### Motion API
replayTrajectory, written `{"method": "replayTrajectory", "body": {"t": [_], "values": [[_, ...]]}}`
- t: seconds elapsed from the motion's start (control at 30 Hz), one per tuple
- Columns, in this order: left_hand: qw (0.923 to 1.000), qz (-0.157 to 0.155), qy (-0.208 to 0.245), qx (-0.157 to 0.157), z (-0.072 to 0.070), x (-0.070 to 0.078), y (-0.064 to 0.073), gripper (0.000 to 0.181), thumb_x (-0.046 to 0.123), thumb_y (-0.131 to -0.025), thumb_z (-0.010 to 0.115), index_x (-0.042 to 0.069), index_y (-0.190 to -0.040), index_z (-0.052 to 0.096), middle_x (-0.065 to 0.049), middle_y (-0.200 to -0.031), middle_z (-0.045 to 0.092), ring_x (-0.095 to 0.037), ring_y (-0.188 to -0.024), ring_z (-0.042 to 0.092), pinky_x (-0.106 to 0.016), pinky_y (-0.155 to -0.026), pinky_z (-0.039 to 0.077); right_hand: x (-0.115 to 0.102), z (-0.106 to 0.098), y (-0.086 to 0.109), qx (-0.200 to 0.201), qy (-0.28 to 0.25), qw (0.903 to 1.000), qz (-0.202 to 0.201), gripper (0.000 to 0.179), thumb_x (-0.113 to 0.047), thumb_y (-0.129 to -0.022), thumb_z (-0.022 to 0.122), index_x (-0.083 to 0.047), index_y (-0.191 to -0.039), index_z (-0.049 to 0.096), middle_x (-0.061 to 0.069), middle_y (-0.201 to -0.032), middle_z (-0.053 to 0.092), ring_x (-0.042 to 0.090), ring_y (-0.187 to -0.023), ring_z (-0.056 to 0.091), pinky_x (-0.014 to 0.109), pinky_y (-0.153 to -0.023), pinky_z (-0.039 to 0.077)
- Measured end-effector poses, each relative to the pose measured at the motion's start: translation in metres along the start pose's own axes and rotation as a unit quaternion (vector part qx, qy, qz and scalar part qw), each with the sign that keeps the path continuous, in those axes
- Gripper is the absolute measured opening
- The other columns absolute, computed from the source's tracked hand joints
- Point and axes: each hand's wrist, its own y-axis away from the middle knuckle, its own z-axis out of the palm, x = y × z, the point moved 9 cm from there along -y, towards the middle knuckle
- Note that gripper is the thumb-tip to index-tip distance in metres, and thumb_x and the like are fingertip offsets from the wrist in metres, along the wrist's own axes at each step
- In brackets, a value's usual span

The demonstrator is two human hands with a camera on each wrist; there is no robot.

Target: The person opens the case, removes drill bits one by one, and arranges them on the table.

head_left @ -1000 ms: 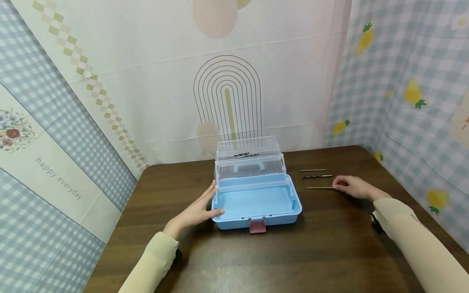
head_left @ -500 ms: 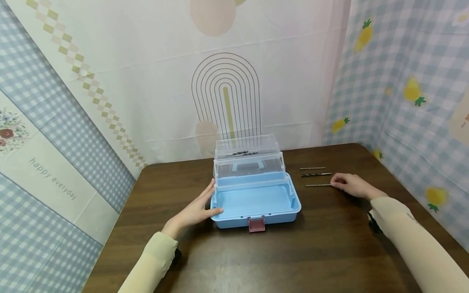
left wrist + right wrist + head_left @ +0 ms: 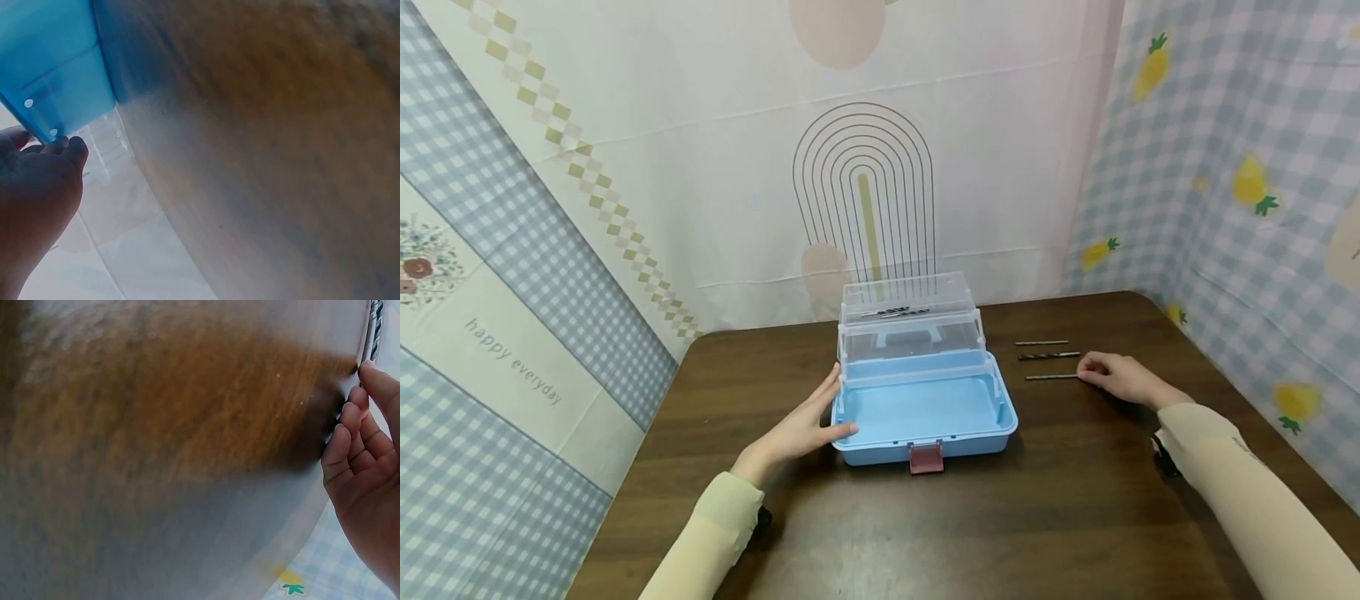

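Observation:
A light blue toolbox (image 3: 925, 408) stands with its clear tiered trays (image 3: 917, 337) raised at the back. My left hand (image 3: 797, 429) holds its left side, thumb over the rim and fingers along the outer wall. The left wrist view shows fingertips at the blue wall (image 3: 56, 69). To the right, my right hand (image 3: 1118, 377) pinches the end of a thin drill bit (image 3: 1051, 377) lying at table level, its held end hidden by the fingers. Beyond it lie a thicker dark drill bit (image 3: 1048, 356) and another thin one (image 3: 1041, 342).
Several drill bits (image 3: 895, 312) lie in the upper clear tray. A reddish latch (image 3: 927, 458) hangs open at the toolbox front. The brown table (image 3: 910, 533) meets a patterned cloth wall (image 3: 737, 208) at the back and a checked cloth (image 3: 1247, 250) at the right.
The view shifts slightly. Both hands stay in about the same places, the left at the toolbox and the right at the end of the nearest thin drill bit.

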Motion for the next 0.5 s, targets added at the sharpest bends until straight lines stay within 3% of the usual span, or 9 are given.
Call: {"method": "replayTrajectory", "body": {"t": [0.5], "values": [[1.0,-0.002,0.001,-0.006,0.0012,-0.0009,-0.0012,0.096,0.048,-0.095,0.068,0.014,-0.162,0.008,0.007,-0.169,-0.009,-0.019,-0.153,0.004,-0.051,-0.12,0.017,-0.0005,0.0005,-0.0003,0.008,0.006,0.9999,0.006,0.013,-0.023,-0.104,0.059,-0.01,-0.103,0.064,0.0,-0.087,0.062,0.016,-0.073,0.051,0.037,-0.069,0.042]]}}
